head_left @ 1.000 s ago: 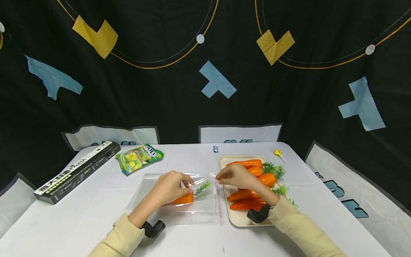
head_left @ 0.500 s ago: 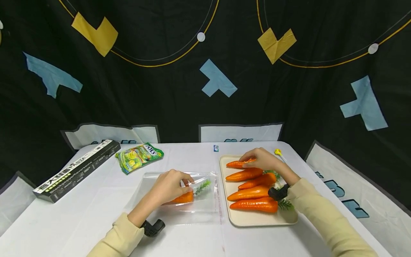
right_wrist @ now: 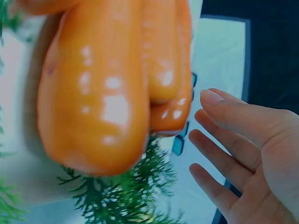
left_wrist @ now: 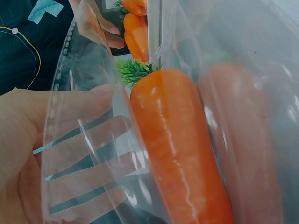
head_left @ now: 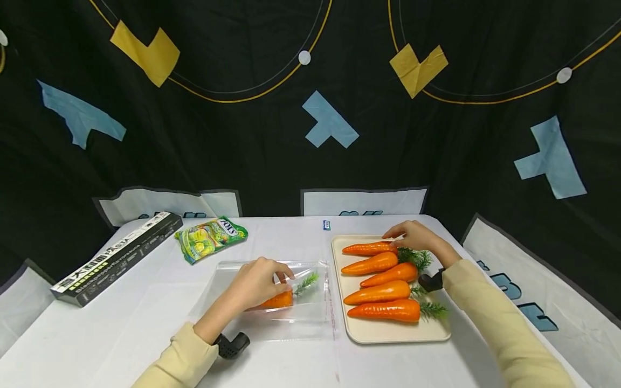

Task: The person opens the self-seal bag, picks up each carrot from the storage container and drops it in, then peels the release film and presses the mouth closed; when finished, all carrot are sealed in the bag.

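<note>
My left hand (head_left: 256,280) reaches over a clear plastic zip bag (head_left: 305,320) on the table. An orange carrot (head_left: 280,300) with a green top lies in the bag by those fingers. The left wrist view shows the thumb and fairly straight fingers (left_wrist: 110,130) through the film, left of that carrot. A second, paler carrot shape (left_wrist: 238,135) shows through the plastic there. My right hand (head_left: 412,237) hovers at the leafy end of the farthest carrot (head_left: 368,248) on a cream tray (head_left: 378,335). Its fingers are spread and apart from the carrots in the right wrist view.
Several more carrots (head_left: 383,311) lie side by side on the tray, tips to the left. At the back left are a long black box (head_left: 118,258) and a green snack packet (head_left: 211,238). A small blue packet (head_left: 326,225) lies near the far edge.
My right hand has gone from the bag's opening across to the tray, touched the farthest carrot's middle, then shifted right to its leafy end. My left hand has stayed at the bag.
</note>
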Available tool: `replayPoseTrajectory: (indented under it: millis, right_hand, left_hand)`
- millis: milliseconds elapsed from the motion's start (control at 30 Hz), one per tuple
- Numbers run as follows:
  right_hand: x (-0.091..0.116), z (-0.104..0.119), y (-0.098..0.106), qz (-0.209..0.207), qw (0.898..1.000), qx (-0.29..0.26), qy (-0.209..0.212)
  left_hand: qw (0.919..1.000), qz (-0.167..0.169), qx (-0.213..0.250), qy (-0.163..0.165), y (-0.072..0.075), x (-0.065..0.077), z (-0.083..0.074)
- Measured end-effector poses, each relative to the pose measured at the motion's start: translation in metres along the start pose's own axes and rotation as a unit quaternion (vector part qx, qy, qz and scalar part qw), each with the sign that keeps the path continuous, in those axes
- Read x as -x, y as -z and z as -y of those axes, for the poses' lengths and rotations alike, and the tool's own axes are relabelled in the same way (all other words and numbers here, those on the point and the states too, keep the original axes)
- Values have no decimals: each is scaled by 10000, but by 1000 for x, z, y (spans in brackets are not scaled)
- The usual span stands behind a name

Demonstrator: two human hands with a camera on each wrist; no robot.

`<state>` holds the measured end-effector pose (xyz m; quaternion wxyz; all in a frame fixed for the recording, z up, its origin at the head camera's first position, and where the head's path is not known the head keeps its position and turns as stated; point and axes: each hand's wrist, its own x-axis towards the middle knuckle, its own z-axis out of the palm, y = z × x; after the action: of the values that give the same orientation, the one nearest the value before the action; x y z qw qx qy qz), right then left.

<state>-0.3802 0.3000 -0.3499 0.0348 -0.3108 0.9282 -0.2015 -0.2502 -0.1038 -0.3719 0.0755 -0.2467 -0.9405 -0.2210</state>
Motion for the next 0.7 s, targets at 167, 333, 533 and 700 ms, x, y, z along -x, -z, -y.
replayPoseTrajectory:
  millis: [167, 333, 533, 700]
  right_hand:
    - [-2, -7, -3, 127, 9997, 73, -203]
    - [-4, -12, -6, 309, 9987, 180, -374]
    - [-5, -17, -11, 466, 9980, -96, -419]
    - [-4, -20, -13, 354, 9989, -210, -234]
  left_hand:
    - [10000, 3, 5, 14, 0, 0, 0]
    - [9999, 46, -1, 102, 0, -1, 0]
    - [10000, 79, -5, 44, 0, 0, -1]
    - [10000, 18, -18, -25, -1, 0, -1]
